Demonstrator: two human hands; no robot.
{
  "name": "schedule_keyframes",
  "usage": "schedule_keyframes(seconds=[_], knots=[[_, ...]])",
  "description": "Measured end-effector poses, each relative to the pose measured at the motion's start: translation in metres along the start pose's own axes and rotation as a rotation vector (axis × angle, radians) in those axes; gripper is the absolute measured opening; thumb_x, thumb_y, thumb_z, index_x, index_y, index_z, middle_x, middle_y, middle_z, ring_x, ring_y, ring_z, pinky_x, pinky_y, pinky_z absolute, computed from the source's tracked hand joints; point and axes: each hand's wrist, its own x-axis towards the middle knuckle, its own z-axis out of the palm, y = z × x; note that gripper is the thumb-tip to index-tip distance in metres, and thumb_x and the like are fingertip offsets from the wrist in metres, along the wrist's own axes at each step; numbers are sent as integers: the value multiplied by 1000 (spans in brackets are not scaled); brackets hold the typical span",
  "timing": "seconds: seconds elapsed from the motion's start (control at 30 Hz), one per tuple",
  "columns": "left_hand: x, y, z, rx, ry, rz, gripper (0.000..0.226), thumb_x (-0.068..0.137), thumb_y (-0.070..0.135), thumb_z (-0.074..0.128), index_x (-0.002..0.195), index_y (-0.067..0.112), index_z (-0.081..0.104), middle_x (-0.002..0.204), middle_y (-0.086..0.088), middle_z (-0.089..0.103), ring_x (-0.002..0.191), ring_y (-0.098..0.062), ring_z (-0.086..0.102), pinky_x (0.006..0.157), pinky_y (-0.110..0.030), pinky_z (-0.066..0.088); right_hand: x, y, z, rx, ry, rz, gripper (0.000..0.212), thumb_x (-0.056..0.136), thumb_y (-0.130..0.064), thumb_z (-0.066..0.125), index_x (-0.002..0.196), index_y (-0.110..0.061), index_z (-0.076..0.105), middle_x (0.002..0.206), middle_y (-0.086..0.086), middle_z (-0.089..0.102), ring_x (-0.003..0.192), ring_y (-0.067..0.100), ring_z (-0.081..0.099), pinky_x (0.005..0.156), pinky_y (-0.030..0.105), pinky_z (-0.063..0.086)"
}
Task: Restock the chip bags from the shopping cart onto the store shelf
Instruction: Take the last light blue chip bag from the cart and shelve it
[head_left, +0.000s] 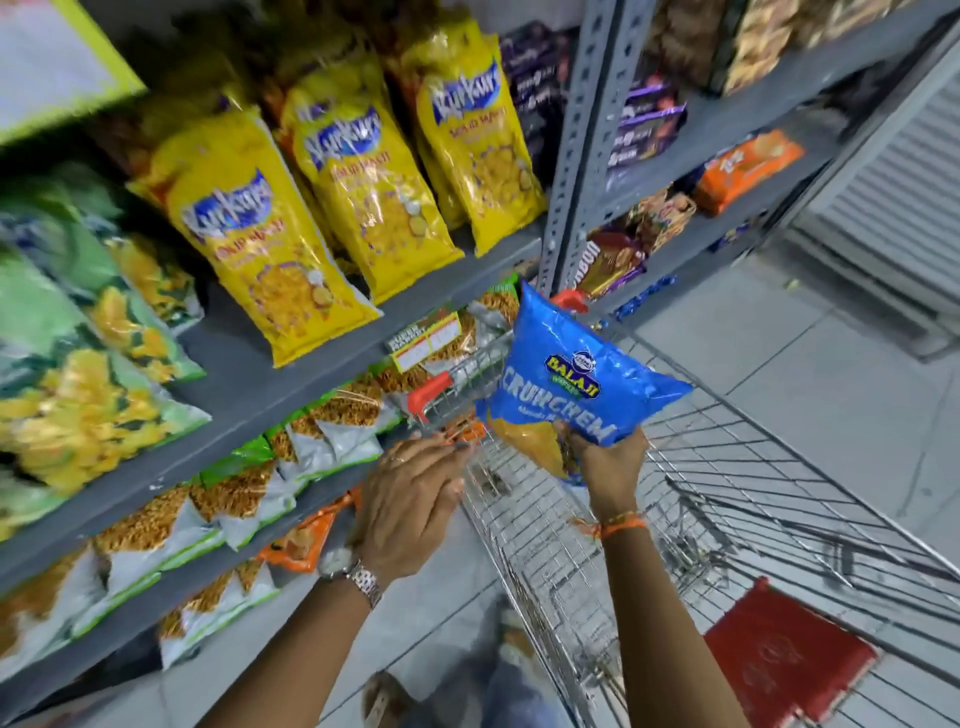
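My right hand (608, 460) grips the lower edge of a blue Balaji Crunchem chip bag (571, 374) and holds it up above the wire shopping cart (727, 499). My left hand (410, 499), with a watch on the wrist, hovers over the cart's near left rim with its fingers apart and nothing in it. The grey store shelf (291, 374) runs along the left. It carries yellow Kurkure bags (270, 249) on the upper level and white-and-green snack bags (332, 436) below.
Green chip bags (67, 332) fill the left of the shelf. A second shelf unit (675, 156) to the right holds biscuit packs. A red flat item (784, 660) lies in the cart's basket. Grey tiled floor (831, 374) spreads around the cart.
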Motion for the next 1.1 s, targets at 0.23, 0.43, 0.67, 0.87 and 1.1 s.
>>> schedule_keyframes(seconds=[0.23,0.43,0.67,0.87,1.1], knots=[[-16,0,-151,122,434,-28,51,104,34,37,141,9,62,140,-6,64,131,-29,59,117,-51,38,-53,-150,40,50,-192,-280,50,63,-4,90,109,-10,71,103,12,79,95,33,77,83,59,61],[-50,-3,-278,327,919,8,51,105,33,36,143,6,58,148,-1,54,138,-28,52,122,-44,30,-132,-300,64,127,-379,-587,50,58,-28,87,105,-19,73,94,-18,80,83,-2,77,71,15,60],[-96,-34,-360,492,1041,-283,59,104,38,39,152,4,46,157,-11,47,149,-34,39,128,-48,21,-224,-414,103,309,-735,-743,46,58,-24,92,101,-24,77,100,-4,82,87,12,80,72,25,63],[-124,-64,-370,513,1002,-490,61,104,39,35,148,-1,48,152,-17,52,145,-36,43,126,-49,25,-271,-459,206,402,-945,-738,35,62,-7,88,91,-23,77,91,-5,82,80,8,78,69,24,61],[-132,-80,-363,601,1009,-489,58,108,40,28,136,-1,57,132,-18,63,126,-36,55,122,-46,28,-288,-450,311,286,-1116,-647,31,67,-4,90,91,-19,77,92,-1,83,81,13,80,65,23,61]])
